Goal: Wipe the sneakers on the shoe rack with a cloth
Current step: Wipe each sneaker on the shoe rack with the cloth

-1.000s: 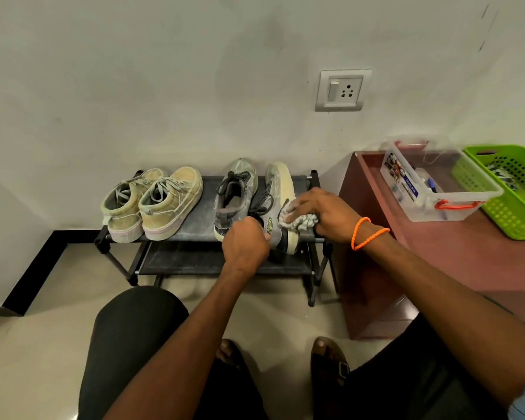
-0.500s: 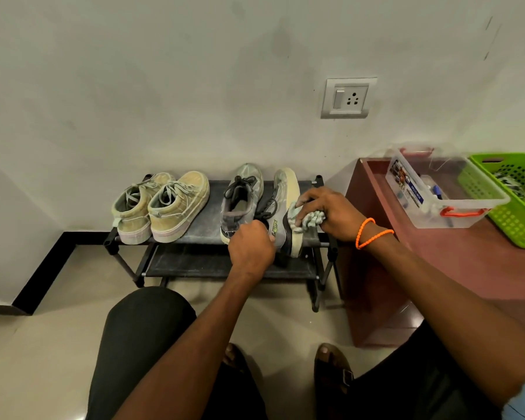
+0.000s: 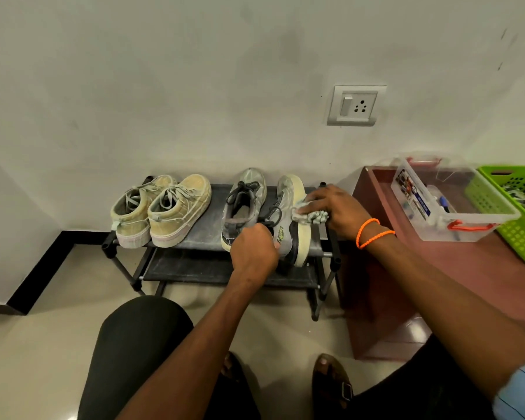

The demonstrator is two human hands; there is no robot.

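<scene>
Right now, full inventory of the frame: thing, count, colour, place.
shoe rack: 1, black, two shelves, against the wall
tan sneakers: 2, upright, left on top shelf
grey sneaker: 1, upright, mid top shelf
tilted grey sneaker: 1, pale sole facing right, right end of top shelf
cloth: 1, grey-white, against that sole
wall socket: 1, white, on wall
cabinet: 1, red-brown, right of rack
clear box: 1, orange handles, on cabinet
green basket: 1, right of box
bracelets: 2, orange, right wrist
left hand: grips tilted sneaker's heel
right hand: presses cloth
sandalled feet: 2, on floor
</scene>
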